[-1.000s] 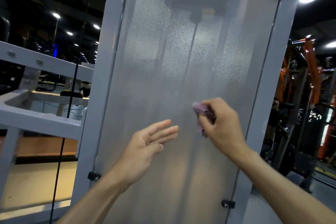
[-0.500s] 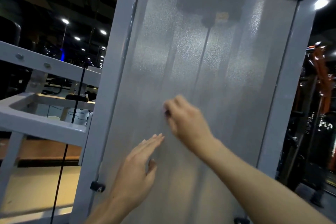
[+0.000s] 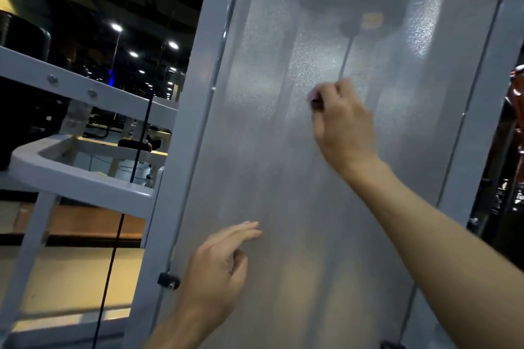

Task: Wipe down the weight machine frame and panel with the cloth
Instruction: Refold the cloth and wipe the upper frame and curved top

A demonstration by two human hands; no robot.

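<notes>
A tall frosted panel (image 3: 326, 178) fills most of the view, tilted in the picture and speckled where the ceiling lights catch it. Blurred shapes show through it: a dark block near the top with a thin rod running down from it. Grey frame (image 3: 195, 88) uprights run along both long edges of the panel, the left one broad and painted pale grey, the right one partly cut off by the picture edge. To the left, lighter crossbars (image 3: 73, 85) of the same machine reach away into a dark gym hall, with two bolt heads on the upper bar. A thin black cable (image 3: 139, 150) hangs straight down in front of those bars.

The right hand (image 3: 344, 127), its forearm coming in from the lower right, is pressed against the middle of the panel. It is closed around a small bunched cloth (image 3: 315, 101), of which only a dark, pinkish corner shows beside the thumb, against the panel.

The left hand (image 3: 219, 266) is lower down near the left edge of the panel, open and holding nothing, fingers stretched together toward the surface; whether the tips touch it cannot be told.

Small black clips (image 3: 168, 281) pin the panel to the frame, one by the left wrist, one at the top right corner.
</notes>
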